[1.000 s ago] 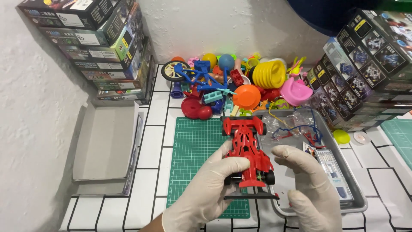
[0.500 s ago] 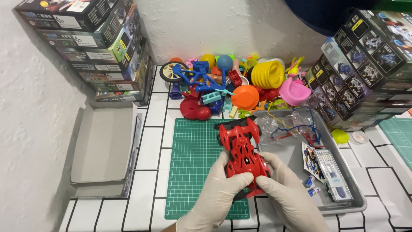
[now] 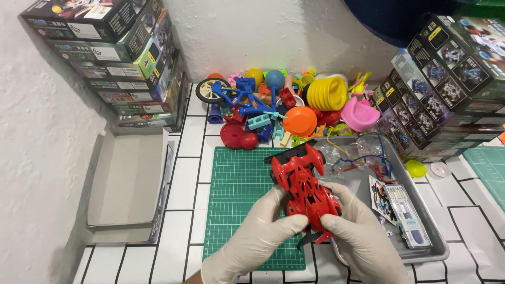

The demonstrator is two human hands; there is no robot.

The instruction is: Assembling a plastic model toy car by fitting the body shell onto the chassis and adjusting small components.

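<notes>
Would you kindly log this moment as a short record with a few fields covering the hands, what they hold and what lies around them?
Left hand: gloved left hand grips the red toy car from its left side
Right hand: gloved right hand grips the same car from the right
Car: held tilted above the green cutting mat
Right of mat: metal tray with small parts
Behind: heap of colourful toys
Left: open grey box

Light: bright and even on my counter (image 3: 184, 173).
Shadows: soft gray ones left of the open box (image 3: 129, 184).
Sharpness: clear, no blur.
Edges: lines bend a little.
</notes>
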